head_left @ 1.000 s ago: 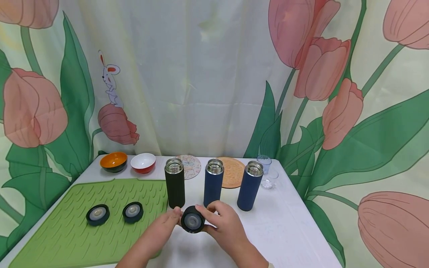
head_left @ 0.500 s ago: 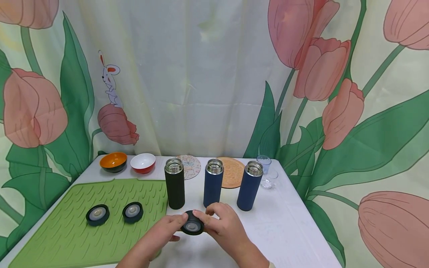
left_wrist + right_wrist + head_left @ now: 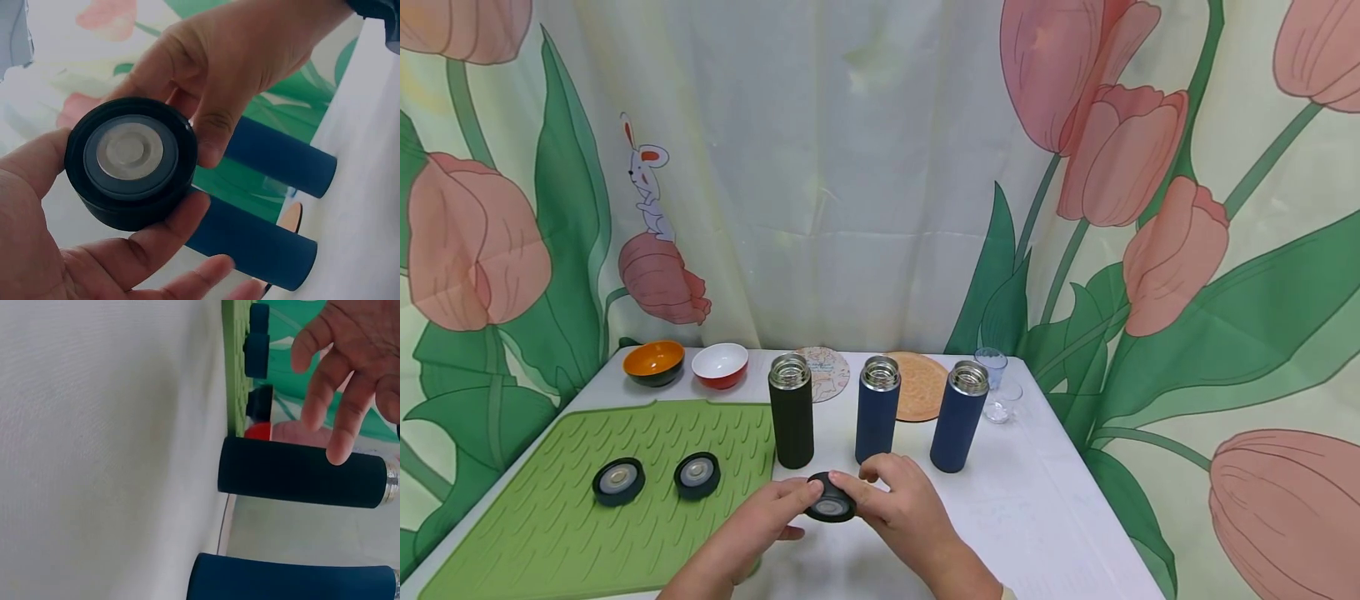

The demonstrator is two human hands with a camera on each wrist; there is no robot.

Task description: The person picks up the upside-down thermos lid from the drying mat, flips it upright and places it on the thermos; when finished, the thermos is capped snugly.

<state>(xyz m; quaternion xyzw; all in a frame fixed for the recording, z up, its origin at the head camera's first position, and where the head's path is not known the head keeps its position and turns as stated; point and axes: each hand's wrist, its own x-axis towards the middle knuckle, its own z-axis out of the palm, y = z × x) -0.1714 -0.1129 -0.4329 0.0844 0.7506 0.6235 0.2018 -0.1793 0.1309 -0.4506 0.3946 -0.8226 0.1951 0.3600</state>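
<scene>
Both hands hold one dark bottle lid in front of the bottles, its pale inner disc facing the left wrist camera. My left hand has its thumb on one side of the lid and fingers under its rim. From the other side, my right hand pinches the lid with its thumb at the edge. Behind the hands stand an uncapped black bottle and two uncapped blue bottles, a middle one and a right one. In the right wrist view, loose fingers overlap the black bottle.
Two more lids, a left one and a right one, lie inner side up on a green drying mat. At the back are an orange bowl, a white-and-red bowl, two round mats, and clear glasses.
My left thumb has come onto the lid, and the left hand now grips it along with the right. The lid has tipped, showing more of its side. Bottles and mat lids stay put.
</scene>
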